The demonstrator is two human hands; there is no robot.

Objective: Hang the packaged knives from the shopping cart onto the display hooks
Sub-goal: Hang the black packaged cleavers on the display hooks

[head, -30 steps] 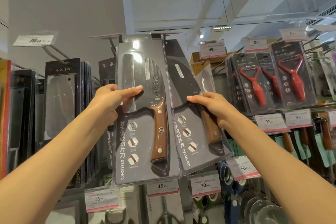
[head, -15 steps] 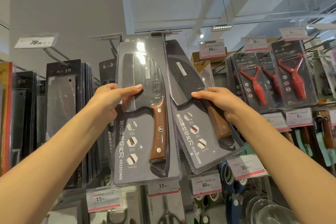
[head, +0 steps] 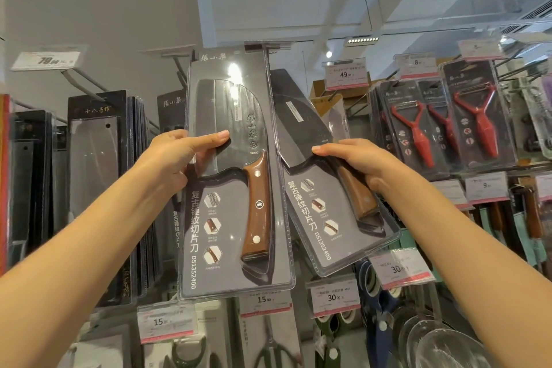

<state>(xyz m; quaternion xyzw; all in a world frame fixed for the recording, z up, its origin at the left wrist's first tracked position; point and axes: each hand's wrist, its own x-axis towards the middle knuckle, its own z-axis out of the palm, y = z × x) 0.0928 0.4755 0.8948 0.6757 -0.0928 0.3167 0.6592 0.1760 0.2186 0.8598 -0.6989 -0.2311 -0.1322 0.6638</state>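
The left hand point(head: 176, 158) grips the front knife pack point(head: 236, 176), held upright just left of the 49 price tag point(head: 345, 74). The right hand point(head: 358, 164) grips a second pack point(head: 325, 188), tilted, below that tag.

Glossy clear plastic blisters over matt grey card point(head: 194, 236) are seen on both knife packs; dark hammered-metal blades point(head: 236, 128), smooth brown wooden handles point(head: 258, 206) with metal rivets.
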